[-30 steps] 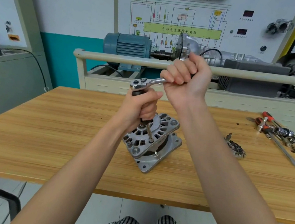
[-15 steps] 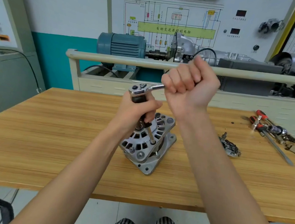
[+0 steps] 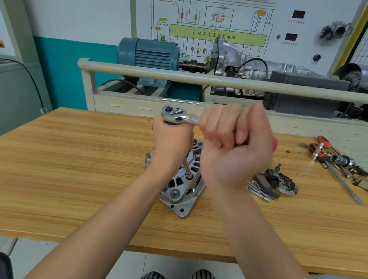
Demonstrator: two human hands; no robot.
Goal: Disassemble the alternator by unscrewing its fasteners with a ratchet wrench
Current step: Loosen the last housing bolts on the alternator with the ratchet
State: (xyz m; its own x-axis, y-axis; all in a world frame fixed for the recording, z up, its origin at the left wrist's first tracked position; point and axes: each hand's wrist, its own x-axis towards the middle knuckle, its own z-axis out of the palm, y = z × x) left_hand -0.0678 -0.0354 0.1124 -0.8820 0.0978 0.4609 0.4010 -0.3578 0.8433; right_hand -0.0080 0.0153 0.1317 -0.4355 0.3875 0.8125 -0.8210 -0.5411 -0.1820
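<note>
Silver cast-aluminium alternator (image 3: 182,185) with vented slots stood tilted near the middle of the light wooden workbench (image 3: 60,171). A chrome ratchet wrench (image 3: 176,115) sat above it, its steel extension bar (image 3: 187,169) running down to a fastener on the housing. The left hand (image 3: 170,142) was wrapped around the upper part of the extension, just beneath the ratchet head. The right hand (image 3: 234,149), at three o'clock from the ratchet head, was clenched tight on the wrench handle, a bit of red grip showing past the fist. At three o'clock from the alternator lay a dark rectifier part with loose bolts (image 3: 272,182), and at two o'clock, well apart, red-handled screwdrivers and sockets (image 3: 338,161).
</note>
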